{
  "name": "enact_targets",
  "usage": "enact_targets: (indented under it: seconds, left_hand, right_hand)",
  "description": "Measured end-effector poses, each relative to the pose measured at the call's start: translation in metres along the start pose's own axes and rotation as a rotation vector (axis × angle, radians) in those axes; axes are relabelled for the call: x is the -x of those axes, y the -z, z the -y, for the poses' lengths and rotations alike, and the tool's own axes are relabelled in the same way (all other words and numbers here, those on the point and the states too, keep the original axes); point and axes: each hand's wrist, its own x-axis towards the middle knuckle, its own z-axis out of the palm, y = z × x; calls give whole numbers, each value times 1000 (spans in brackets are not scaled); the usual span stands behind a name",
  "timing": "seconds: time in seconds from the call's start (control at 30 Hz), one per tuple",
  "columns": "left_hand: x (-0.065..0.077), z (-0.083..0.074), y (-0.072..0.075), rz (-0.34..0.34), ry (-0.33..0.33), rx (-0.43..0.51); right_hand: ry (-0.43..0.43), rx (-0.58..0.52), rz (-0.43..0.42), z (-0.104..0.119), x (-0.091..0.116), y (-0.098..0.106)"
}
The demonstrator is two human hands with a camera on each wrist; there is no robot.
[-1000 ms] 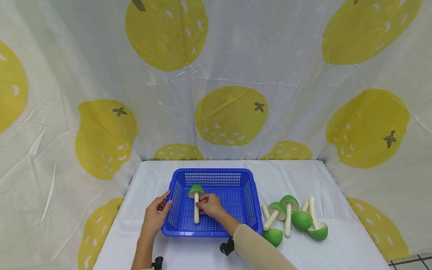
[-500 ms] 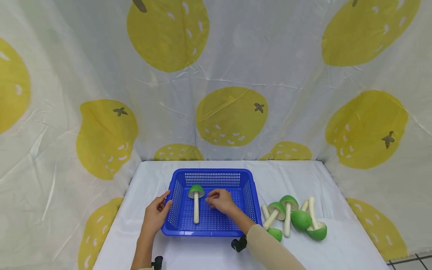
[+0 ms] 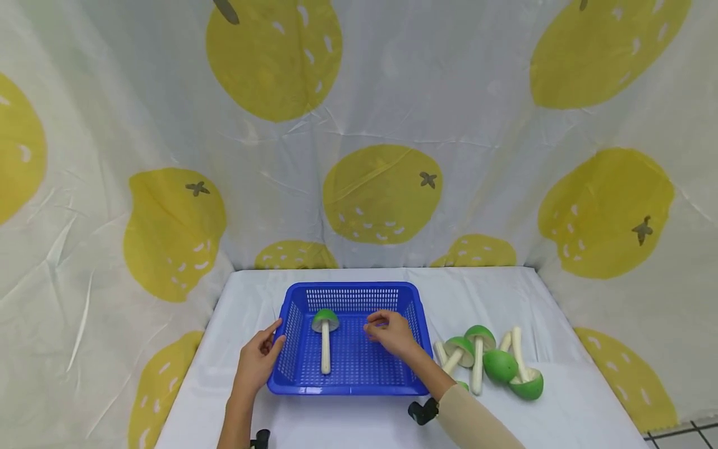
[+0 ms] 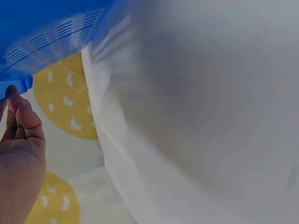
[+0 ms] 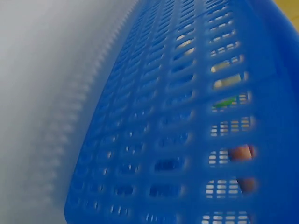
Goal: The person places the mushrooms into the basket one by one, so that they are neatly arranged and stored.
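Note:
In the head view a blue plastic basket (image 3: 353, 285) with slotted walls sits on the white-covered table. One toy mushroom (image 3: 325, 346), green cap and pale stem, lies inside toward the left, cap to the back. My left hand (image 3: 255, 362) holds the basket's left rim between thumb and fingers; the left wrist view has the fingertips (image 4: 12, 91) right at that rim. Over the basket's right half, my right hand (image 3: 392, 333) is loosely bent with nothing in its grasp. Through the slots of the basket wall (image 5: 140, 93), the right wrist view gives glimpses of green cap and fingers.
Several more green-capped mushrooms (image 3: 501, 366) lie in a heap on the table (image 3: 538, 312) right of the basket, some partly behind the right forearm. A lemon-print cloth (image 3: 387, 193) hangs at the back and both sides.
My right hand has let go of the mushroom's stem and moved rightward across the basket, leaving the mushroom lying inside. The left hand has stayed at the rim.

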Motion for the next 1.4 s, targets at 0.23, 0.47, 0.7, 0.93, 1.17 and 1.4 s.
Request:
enact_targets:
  seconds: [0.23,0.47,0.7,0.93,1.17,1.4]
  left_hand:
    - [1,-1,0,10,-10,-32]
    - [0,-2,1,-5,-22,-54]
    - [-1,-2,4,9,-15,-24]
    - [0,-1,-1,8,42,60]
    - [-2,-2,-1,10,32,60]
    - [2,2,-2,8,16,59]
  right_hand:
    - [109,145,-78,-1,9,19]
    - [124,162,-121,4,16,42]
    - [135,183,-177,4,22,66]
    - [159,228,-205,3,30,86]
    - [165,192,-225,1,38,104]
    - [155,174,-261,-4,44,122]
